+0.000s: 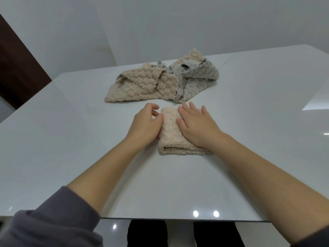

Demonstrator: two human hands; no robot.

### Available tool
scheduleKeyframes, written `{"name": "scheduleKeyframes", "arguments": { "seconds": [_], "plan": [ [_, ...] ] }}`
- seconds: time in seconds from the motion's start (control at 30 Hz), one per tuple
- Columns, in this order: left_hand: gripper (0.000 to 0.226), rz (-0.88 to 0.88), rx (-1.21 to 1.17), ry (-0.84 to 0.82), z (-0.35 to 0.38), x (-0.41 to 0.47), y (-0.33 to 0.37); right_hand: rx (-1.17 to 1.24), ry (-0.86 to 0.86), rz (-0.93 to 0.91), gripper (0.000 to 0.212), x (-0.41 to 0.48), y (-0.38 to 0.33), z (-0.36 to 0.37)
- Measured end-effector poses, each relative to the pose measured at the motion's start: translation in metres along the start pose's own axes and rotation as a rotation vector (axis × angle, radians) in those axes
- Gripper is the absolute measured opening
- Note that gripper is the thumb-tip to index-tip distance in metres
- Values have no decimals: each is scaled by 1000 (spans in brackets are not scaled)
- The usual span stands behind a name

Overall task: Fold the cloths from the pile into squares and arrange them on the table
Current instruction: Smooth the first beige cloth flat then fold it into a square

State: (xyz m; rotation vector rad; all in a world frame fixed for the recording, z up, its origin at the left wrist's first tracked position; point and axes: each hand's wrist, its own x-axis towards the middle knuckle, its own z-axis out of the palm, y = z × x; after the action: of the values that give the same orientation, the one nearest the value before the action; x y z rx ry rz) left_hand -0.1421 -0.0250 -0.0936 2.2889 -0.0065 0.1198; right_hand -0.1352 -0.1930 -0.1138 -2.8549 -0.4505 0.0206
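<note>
While both hands work at the nearest cloth, the scene reads like this, near to far.

Sleeve: a grey sleeve (53, 227) is pushed up on the left arm; the right forearm is bare as far as shown.

Tabletop: a glossy white tabletop (71, 157), smooth enough that a cloth would likely slide if pushed rather than pressed.

Folded cloth: a beige cloth (169, 138) lies folded into a thick square near the middle, its layered edge facing the person.

Left hand: the left hand (145, 125) rests against the cloth's left edge, fingers curled, thumb touching the fabric; the grip looks loose, nudging rather than pinching.

Right hand: the right hand (195, 125) lies flat and spread on top, grip released, pressing down.

Handling: the nubbly fabric looks soft, light and springy, so layers may puff open; best taken by pinching stacked edges or corners.

Pile: a heap of beige and grey cloths (163, 81) sits farther back, crumpled and overlapping, just beyond the fingertips.

Wall: a plain pale wall (178, 24) is behind.
</note>
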Motion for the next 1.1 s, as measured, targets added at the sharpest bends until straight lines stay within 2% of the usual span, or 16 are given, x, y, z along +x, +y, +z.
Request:
{"name": "scheduleKeyframes", "arguments": {
  "seconds": [0.13,0.3,0.4,0.57,0.6,0.67,0.73,0.77,0.87,0.93,1.03,1.1],
  "plan": [
    [12,409,208,128,-15,-48,-17,-33,7,3,57,2,2,4],
    [23,1026,758,70,-32,-77,-31,-47,14,8,57,2,2,6],
    [28,1199,1019,34,-24,-89,-25,-50,10,17,57,1,0,6],
    [65,1015,1353,51,-2,-95,-11,-51,19,22,56,1,-1,5],
    [65,986,1406,37,1,-92,-8,-49,19,24,56,1,-1,5],
    [49,937,1526,-31,4,-92,6,-48,17,24,55,0,-1,5],
    [35,961,1642,-158,10,-99,12,-58,14,20,54,-1,0,5],
    [36,959,1674,-222,13,-97,10,-61,11,18,54,0,0,5],
    [51,808,1657,-330,14,-80,26,-53,10,20,54,0,1,5],
    [47,773,1752,-316,14,-67,29,-48,16,21,54,0,1,5],
    [39,697,1917,-379,19,-67,30,-46,13,20,54,0,2,5],
    [46,697,1968,-464,22,-69,34,-40,9,23,53,0,1,5]
  ]
}}
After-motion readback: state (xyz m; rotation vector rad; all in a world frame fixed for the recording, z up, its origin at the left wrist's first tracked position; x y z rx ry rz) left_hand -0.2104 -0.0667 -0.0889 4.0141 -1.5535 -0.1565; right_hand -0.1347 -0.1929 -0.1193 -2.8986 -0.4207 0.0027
